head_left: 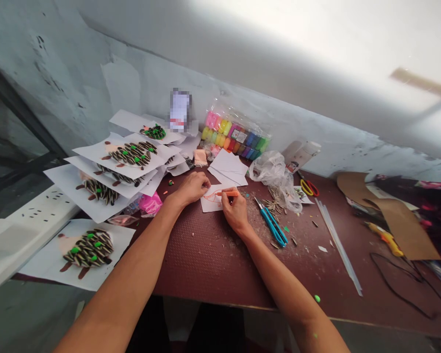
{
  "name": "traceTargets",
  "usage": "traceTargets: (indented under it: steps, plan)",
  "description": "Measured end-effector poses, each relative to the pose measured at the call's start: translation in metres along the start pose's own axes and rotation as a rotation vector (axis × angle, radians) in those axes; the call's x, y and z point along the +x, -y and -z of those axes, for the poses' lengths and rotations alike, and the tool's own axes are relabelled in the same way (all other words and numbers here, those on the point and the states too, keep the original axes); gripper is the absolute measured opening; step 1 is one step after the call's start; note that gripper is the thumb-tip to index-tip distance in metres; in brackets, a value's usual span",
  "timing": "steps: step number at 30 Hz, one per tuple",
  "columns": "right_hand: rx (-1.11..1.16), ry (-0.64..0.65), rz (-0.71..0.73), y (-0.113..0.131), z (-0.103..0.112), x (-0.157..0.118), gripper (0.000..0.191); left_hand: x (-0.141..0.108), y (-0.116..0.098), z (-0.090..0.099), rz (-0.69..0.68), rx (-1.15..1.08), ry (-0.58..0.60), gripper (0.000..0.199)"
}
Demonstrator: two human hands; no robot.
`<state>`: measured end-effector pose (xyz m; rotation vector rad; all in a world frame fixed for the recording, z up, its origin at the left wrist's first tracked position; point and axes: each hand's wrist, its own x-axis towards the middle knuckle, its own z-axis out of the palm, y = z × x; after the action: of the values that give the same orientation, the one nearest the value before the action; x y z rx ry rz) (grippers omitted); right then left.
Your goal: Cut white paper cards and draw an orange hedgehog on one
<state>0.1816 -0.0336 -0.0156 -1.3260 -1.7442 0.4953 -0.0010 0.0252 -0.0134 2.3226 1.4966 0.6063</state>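
My right hand (235,211) pinches an orange marker (228,193) on the paper sheet (213,200); my left hand (188,189) rests on the sheet's edge, fingers curled together. Risk: light left-hand pressure could let the sheet slip, skewing the line.

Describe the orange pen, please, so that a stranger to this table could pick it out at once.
On the dark red table, find the small sheet beside the left hand. The orange pen sits in the right hand, tip on the sheet; unlike the blue scissors lying nearby, it is held.
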Motion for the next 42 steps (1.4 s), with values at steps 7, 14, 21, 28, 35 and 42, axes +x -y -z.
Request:
traceTargets:
  steps: [7, 14, 21, 28, 35, 42]
  plan:
    - [-0.020, 0.012, 0.008, -0.0011, -0.0005, 0.0006, 0.026, -0.0004, -0.0007, 0.0010, -0.003, -0.004, -0.004, 0.024]
    - [-0.014, -0.003, 0.001, 0.0000, -0.0002, 0.0001, 0.025, -0.0007, -0.0014, 0.0016, 0.001, -0.016, 0.006, 0.024]
    - [-0.016, 0.008, 0.009, 0.0002, -0.0005, 0.0004, 0.024, -0.0010, -0.0008, 0.0018, -0.002, -0.006, 0.010, 0.025]
    - [0.003, 0.012, 0.020, 0.0006, -0.0008, 0.0002, 0.024, -0.0006, -0.0005, 0.0012, 0.000, -0.009, 0.008, 0.025]
    - [-0.017, -0.005, 0.004, -0.0010, -0.0019, -0.0003, 0.022, -0.0007, -0.0001, 0.0010, -0.007, -0.007, 0.004, 0.024]
    - [0.000, -0.019, 0.001, 0.0022, 0.0000, -0.0008, 0.022, -0.0013, -0.0019, 0.0027, -0.005, -0.005, 0.012, 0.025]
